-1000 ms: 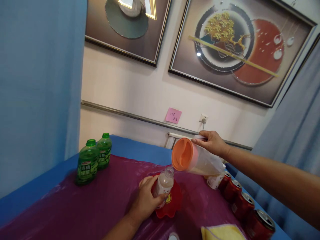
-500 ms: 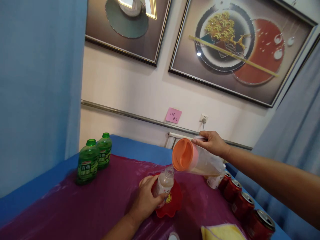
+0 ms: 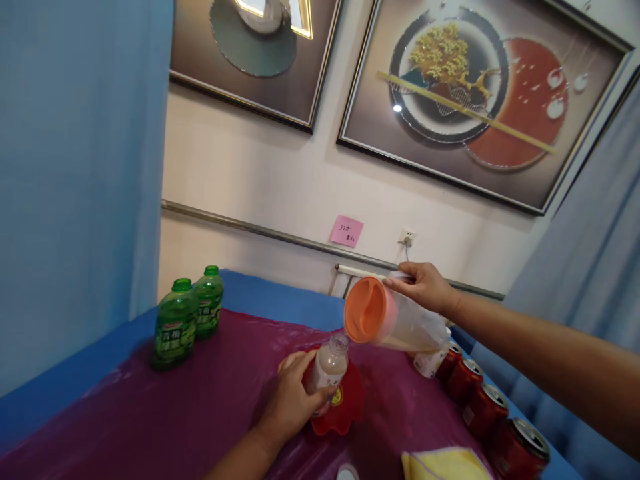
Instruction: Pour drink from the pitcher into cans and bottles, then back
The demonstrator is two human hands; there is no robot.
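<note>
My left hand (image 3: 295,395) is wrapped round a small clear bottle (image 3: 332,363) with an open neck and a pale label. The bottle stands on a red scalloped dish (image 3: 350,410) with a yellow mark. By its handle, my right hand (image 3: 425,288) grips a translucent pitcher (image 3: 413,325) with an orange lid (image 3: 367,310). It is tipped nearly flat, its lid end just above the bottle's mouth. Some pale liquid lies along the pitcher's lower side. Whether liquid is flowing out, I cannot tell.
Two green bottles (image 3: 175,327) without caps stand at the left on the purple sheet (image 3: 240,373). Several red cans (image 3: 485,407) line the right edge, with a white-labelled container (image 3: 427,363) behind them. A yellow cloth (image 3: 445,465) and a white cap (image 3: 347,473) lie in front.
</note>
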